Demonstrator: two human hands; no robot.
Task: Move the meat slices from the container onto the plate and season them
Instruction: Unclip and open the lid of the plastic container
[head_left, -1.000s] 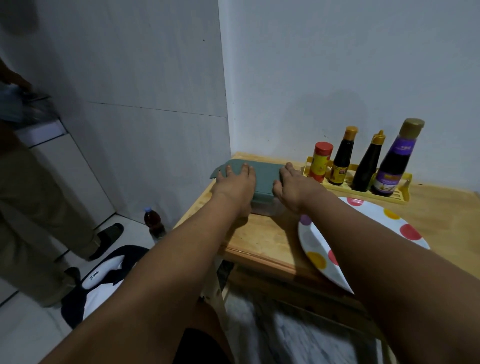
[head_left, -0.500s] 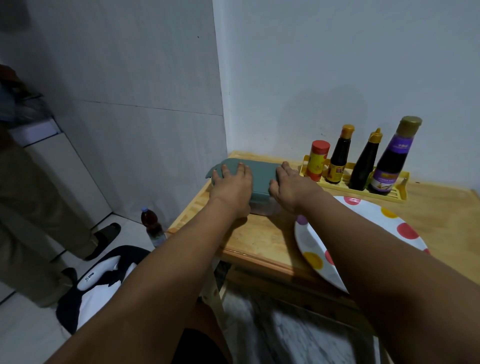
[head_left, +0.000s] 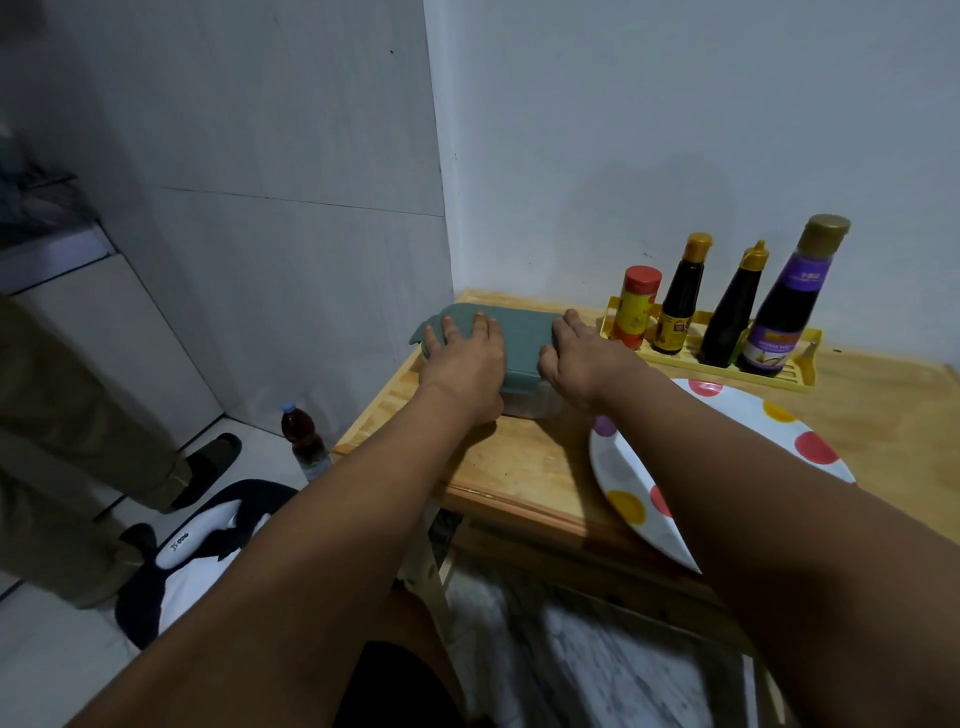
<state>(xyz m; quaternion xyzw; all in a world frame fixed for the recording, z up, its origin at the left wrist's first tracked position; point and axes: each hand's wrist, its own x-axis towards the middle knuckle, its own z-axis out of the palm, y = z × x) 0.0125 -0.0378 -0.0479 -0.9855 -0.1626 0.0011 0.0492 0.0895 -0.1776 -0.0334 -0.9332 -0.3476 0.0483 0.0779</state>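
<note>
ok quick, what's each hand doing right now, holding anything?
Left hand: open, fingers flat on the green container lid.
Right hand: open, fingers resting on the lid's right end.

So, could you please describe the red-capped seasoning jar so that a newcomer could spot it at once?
Look at the wooden table in the corner, then the yellow rack along the wall. The seasoning jar stands at its left end: short, yellow, red-capped, unlike the three tall dark bottles beside it.

Pale walls (head_left: 675, 104); wooden table (head_left: 519, 467)

Both hands, left hand (head_left: 464, 360) and right hand (head_left: 586, 358), rest on the lidded container (head_left: 519, 340)
</note>
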